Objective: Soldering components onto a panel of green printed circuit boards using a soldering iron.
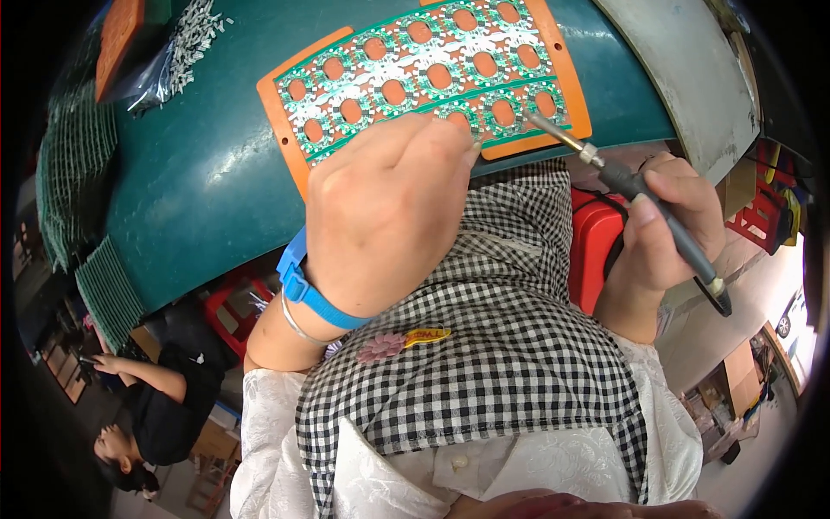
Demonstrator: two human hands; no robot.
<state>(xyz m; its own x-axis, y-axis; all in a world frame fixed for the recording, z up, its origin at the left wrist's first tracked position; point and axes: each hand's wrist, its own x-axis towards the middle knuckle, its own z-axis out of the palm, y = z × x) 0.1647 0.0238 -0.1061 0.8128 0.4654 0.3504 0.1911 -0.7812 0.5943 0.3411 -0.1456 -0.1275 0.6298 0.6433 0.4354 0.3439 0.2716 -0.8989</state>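
Observation:
On the work surface lies a green circuit board panel [411, 115] with several rings of small parts around round openings. It sits in an orange tray [275, 104]. My left hand [385, 203], with a blue wristband, bends over the panel's near edge. Its fingers are pinched together near one ring, and what they hold is hidden beneath the hand. A grey soldering iron [621, 179] is gripped in my right hand [661, 238], to the right of the tray. Its metal tip points up and left over the panel's near right part, and I cannot tell whether it touches.
A pile of small pale parts [192, 39] lies on plastic at the far left, beside an orange block [118, 39]. Green ridged stacks [78, 173] stand along the left edge. A red stool [596, 246] is below the table. Another person [177, 394] is at the lower left.

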